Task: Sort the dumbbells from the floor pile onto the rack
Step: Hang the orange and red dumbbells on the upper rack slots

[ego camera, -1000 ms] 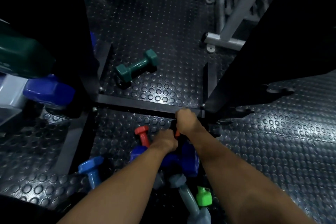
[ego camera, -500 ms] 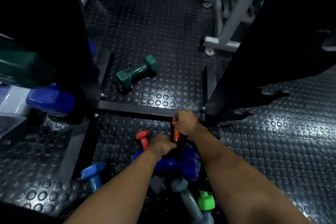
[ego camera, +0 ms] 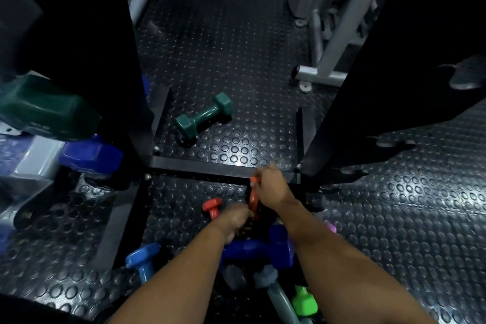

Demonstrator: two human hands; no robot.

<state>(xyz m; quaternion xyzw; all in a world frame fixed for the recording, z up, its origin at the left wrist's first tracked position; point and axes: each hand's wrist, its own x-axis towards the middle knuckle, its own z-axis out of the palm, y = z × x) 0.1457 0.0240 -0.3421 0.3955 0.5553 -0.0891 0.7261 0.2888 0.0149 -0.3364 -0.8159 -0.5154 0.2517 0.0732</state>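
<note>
Above the pile, right hand (ego camera: 272, 188) with orange dumbbell (ego camera: 253, 196), now higher.

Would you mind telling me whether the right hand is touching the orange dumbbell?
Touching. The head view shows the right hand with its fingers curled round the orange dumbbell, whose handle and end show just left of the knuckles.

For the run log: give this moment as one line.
right hand: grips orange dumbbell | left hand: in pile, grip unclear | green dumbbell: on floor
</note>
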